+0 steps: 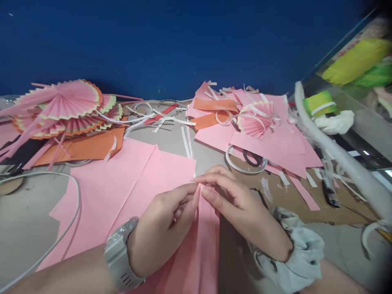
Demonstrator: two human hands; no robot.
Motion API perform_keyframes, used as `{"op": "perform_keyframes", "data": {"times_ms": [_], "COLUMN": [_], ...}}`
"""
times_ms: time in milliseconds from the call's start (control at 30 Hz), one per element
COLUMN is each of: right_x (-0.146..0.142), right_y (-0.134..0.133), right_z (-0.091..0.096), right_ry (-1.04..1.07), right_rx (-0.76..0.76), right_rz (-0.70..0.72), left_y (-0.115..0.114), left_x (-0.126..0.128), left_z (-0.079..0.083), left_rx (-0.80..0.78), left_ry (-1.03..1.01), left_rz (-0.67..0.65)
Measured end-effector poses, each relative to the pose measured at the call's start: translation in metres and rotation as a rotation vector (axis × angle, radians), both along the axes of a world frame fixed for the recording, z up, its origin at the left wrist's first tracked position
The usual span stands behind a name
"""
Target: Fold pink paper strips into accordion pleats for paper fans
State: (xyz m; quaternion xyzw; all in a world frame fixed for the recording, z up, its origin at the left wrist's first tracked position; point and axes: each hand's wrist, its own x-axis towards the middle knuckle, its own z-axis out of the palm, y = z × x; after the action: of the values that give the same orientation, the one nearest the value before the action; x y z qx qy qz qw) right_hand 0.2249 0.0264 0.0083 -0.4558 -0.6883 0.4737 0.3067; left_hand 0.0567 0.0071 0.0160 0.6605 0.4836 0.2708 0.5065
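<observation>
From the head view, I had the folded pink paper (pixel 208 241) directly in front of me, low in the middle, its near end running out of sight at the bottom edge. It was plain pink, with straight creases running lengthwise; one long strip on the right caught the light and looked paler, while the part to its left lay in a deeper, shadowed pink. At the far end a narrow fold rose to a small peak between my fingertips.

My left hand (pixel 167 224) pinched that end from the left, thumb against curled fingers. My right hand (pixel 245 208) pressed on it from the other side, thumb on the near face and fingers arched over the far edge, partly hiding it.

To the left, flat pink sheets (pixel 122 196) overlapped on the table (pixel 21 228), smooth and unpleated. Beyond them lay pleated fans (pixel 72 100), pink with yellowish and orange zigzag edges.
</observation>
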Motion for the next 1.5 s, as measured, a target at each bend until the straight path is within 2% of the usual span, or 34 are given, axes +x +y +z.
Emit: {"op": "perform_keyframes", "data": {"times_ms": [133,367,600,767,1000,1167,1300,1400,1500], "right_x": [0.0,0.002,0.009,0.009,0.007,0.009,0.008,0.006,0.007], "right_y": [0.002,0.004,0.006,0.005,0.003,0.006,0.006,0.005,0.005], "right_z": [-0.002,-0.005,-0.002,-0.003,-0.003,0.003,0.006,0.005,0.003], "right_ry": [0.006,0.084,0.044,0.044,0.018,-0.018,-0.028,-0.039,0.007], "right_rx": [0.017,0.014,0.173,0.093,-0.034,-0.118,-0.115,-0.102,-0.098], "right_rz": [0.023,0.019,0.085,0.092,-0.032,0.121,0.207,0.19,0.11], "left_y": [-0.001,-0.005,-0.005,-0.005,-0.006,-0.006,-0.006,-0.009,-0.012], "left_x": [0.0,-0.003,-0.008,-0.006,-0.007,-0.008,-0.01,-0.012,-0.014], "left_z": [-0.006,-0.003,-0.004,-0.004,-0.004,0.003,0.003,-0.001,-0.004], "left_rx": [-0.001,-0.171,-0.144,-0.121,-0.093,0.013,0.052,0.088,0.143], "left_ry": [-0.065,-0.213,-0.217,-0.215,-0.177,-0.106,0.077,0.161,0.178], "left_rz": [0.017,-0.008,-0.003,-0.031,-0.001,-0.036,-0.024,-0.052,-0.076]}}
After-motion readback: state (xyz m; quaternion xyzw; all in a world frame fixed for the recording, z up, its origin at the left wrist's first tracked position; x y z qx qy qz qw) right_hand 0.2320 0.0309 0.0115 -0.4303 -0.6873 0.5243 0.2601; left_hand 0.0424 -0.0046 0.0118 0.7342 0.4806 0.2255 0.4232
